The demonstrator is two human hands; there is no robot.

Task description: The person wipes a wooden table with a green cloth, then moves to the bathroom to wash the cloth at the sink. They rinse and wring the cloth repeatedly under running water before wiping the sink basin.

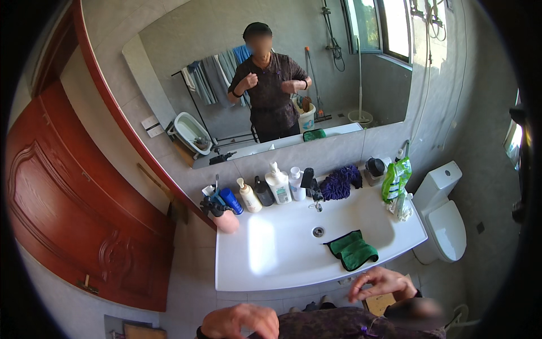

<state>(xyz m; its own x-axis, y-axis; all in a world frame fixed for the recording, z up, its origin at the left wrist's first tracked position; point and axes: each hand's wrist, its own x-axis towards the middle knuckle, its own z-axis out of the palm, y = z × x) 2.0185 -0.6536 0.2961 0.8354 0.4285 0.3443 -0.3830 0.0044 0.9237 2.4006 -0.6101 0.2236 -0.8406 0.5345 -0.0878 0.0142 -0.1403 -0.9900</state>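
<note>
Both my hands are raised close to my chest, on the near side of a white washbasin (296, 271). My left hand (241, 320) is at the bottom, its fingers bent and partly blurred, holding nothing that shows. To the right, my right hand (379, 284) has curled, parted fingers with nothing between them. It is just below a green cloth with black edging (353, 251), which lies over the basin's front rim. Behind the cloth are the drain (318, 232) and the faucet (314, 190). The mirror (338, 84) reflects the person with both hands raised.
Pump bottles (278, 186), a pink spray bottle (225, 221) and a blue container (231, 201) line the basin's back left. A purple microfiber cloth (341, 183) and a green plastic package (396, 180) are at the back right. A toilet (446, 229) stands right, a red door (84, 203) left.
</note>
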